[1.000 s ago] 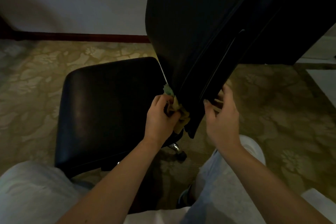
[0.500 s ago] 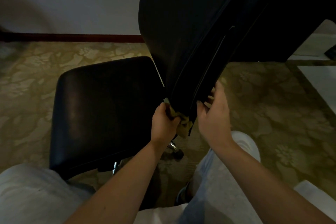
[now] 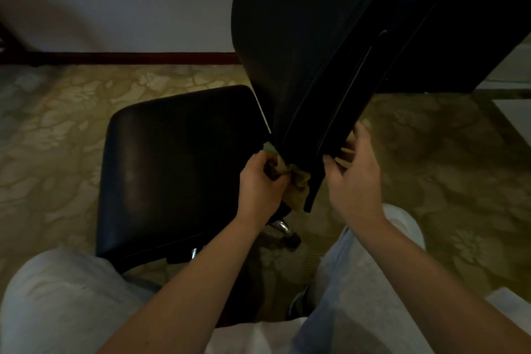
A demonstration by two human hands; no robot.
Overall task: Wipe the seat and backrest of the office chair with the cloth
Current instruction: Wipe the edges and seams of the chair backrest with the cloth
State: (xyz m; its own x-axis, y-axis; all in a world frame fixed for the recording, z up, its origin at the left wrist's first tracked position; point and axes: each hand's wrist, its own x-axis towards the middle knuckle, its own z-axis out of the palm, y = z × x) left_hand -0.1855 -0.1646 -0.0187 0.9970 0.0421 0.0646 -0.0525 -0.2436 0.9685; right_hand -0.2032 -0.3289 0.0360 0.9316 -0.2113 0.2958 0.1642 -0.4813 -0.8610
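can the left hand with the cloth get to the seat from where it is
Probably yes. The left hand grips the cloth at the backrest's lower edge, right beside the seat, whose dark surface lies open toward it; nothing visible stands between them.

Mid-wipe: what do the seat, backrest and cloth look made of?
The seat: probably black leather or vinyl, smooth, with a dull sheen. The backrest: similar dark smooth covering with pale seam lines; dim light leaves it open. The cloth: soft yellowish fabric, crumpled in the left hand.

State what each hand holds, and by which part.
The left hand grips the cloth by its bunched middle; the right hand holds the backrest at its lower edge.
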